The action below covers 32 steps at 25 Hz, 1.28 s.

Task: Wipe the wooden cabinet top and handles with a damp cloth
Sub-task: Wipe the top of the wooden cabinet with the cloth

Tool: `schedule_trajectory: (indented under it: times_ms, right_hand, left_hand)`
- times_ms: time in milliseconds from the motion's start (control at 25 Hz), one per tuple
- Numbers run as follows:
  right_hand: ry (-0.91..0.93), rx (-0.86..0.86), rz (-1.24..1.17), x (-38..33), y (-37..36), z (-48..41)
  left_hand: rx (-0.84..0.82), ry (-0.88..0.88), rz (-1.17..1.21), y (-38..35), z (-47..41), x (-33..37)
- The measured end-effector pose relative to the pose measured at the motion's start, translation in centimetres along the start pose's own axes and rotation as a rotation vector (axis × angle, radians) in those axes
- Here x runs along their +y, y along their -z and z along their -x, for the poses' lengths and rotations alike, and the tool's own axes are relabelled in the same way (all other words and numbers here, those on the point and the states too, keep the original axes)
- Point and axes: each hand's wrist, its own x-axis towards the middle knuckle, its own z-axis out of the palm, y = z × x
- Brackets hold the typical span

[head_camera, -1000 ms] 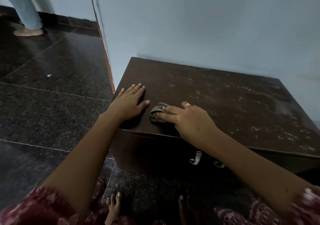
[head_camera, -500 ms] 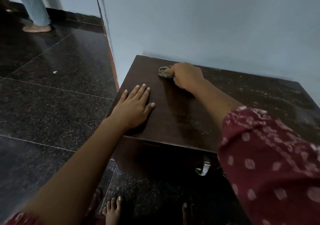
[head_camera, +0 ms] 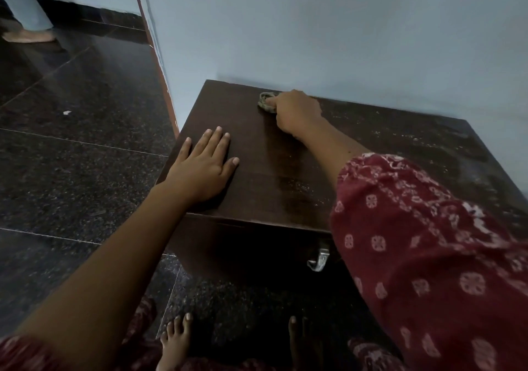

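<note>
Dark wooden cabinet top (head_camera: 257,156), shiny metal handle (head_camera: 319,259), glossy speckled stone floor (head_camera: 71,170).

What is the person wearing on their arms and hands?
The right arm has a loose dark red sleeve printed with small white flower-like rounds and swirls, reaching to the forearm. At the left arm only a bit of the same red patterned cloth shows. The left hand and right hand wear no gloves; no ring shows.
</note>
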Motion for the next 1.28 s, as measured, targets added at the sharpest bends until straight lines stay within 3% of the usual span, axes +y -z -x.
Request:
schedule_trajectory:
  times_ms: [600,800,1000,1160,1280]
  right_hand:
    - [0.341,0.015,-0.016,0.9,-0.2,19.0]
    - [0.536,0.21,0.064,4.5,-1.8,20.1]
    - [0.443,0.236,0.08,5.8,-1.8,17.9]
    - [0.272,0.072,0.02,4.9,-0.6,13.6]
    - [0.192,0.063,-0.011,4.8,-0.4,9.3]
  left_hand:
    - [0.047,-0.088,0.081,0.2,0.3,3.2]
    - [0.049,-0.115,0.078,-0.1,-0.1,4.0]
    - [0.027,-0.102,0.081,0.0,-0.8,3.8]
    - [0.053,-0.091,0.066,-0.2,-1.0,4.0]
    - [0.064,-0.089,0.071,-0.1,-1.1,4.0]
